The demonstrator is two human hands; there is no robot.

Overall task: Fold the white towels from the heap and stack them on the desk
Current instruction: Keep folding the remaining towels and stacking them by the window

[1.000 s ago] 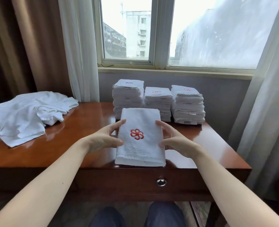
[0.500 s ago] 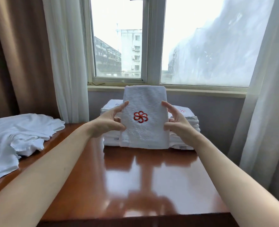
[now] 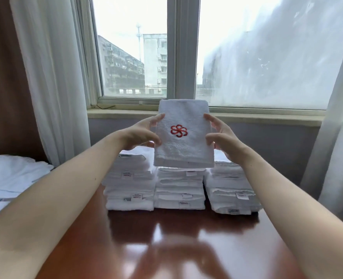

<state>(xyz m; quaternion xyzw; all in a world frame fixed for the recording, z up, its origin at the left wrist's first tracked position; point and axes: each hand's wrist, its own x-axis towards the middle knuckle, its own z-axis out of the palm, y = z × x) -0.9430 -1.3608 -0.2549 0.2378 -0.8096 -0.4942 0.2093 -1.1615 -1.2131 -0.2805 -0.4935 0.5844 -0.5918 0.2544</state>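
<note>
Desk [image 3: 166, 248], glossy brown; towel heap [image 3: 9, 182], left edge; 3 folded stacks [image 3: 231, 198] at back; folded towel [image 3: 183, 150], red emblem [image 3: 178, 130], above middle stack [image 3: 179, 190], contact unclear; left hand [image 3: 140, 133], right hand [image 3: 223, 135], fingers curled, gripping its 2 side edges
</note>
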